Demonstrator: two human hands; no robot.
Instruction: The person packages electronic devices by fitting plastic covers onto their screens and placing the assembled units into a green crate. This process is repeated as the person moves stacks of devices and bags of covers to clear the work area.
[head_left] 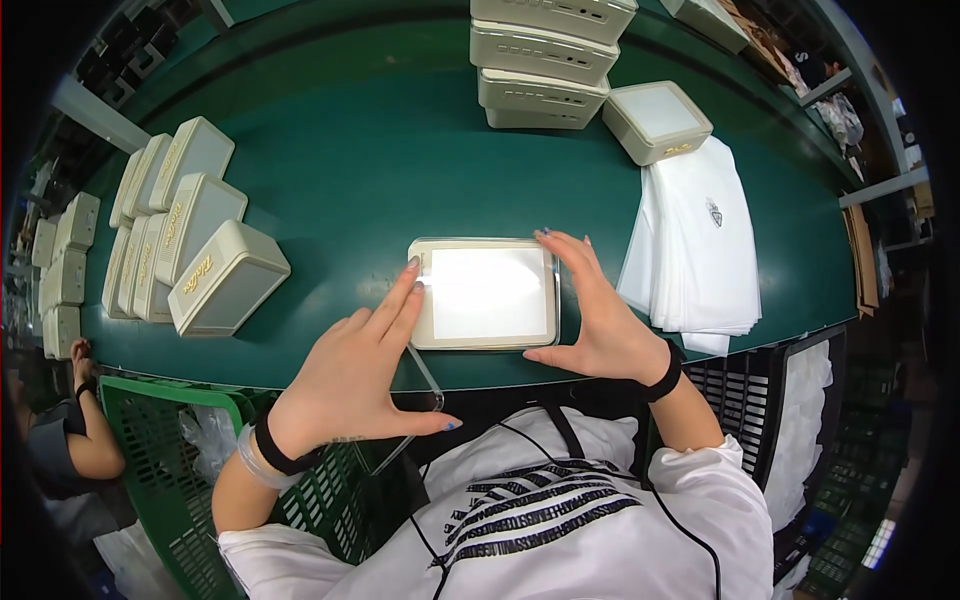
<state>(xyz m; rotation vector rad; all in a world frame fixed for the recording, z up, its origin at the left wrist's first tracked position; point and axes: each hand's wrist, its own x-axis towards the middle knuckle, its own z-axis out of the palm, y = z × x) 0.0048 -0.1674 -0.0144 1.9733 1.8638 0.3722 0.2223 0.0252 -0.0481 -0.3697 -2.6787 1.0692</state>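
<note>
A cream box-shaped device (424, 328) with a bright white panel lies flat near the table's front edge, with a clear plastic rim around it. My right hand (605, 322) spans its right side, fingertips at the far corner and thumb at the near one. Index and middle fingertips of my left hand (352, 382) rest stretched out on its left edge, while the thumb points away to the right. Between that thumb and the fingers, a bent clear plastic strip (428, 378) juts over the table edge. Whether my left hand bears it is hidden.
Several cream devices (228, 280) stand in rows at left. More are stacked (540, 95) at the back, beside a single one (656, 120) on white cloth bags (705, 250). Green crates (165, 440) stand below the table, and a co-worker's arm (92, 440) shows at far left.
</note>
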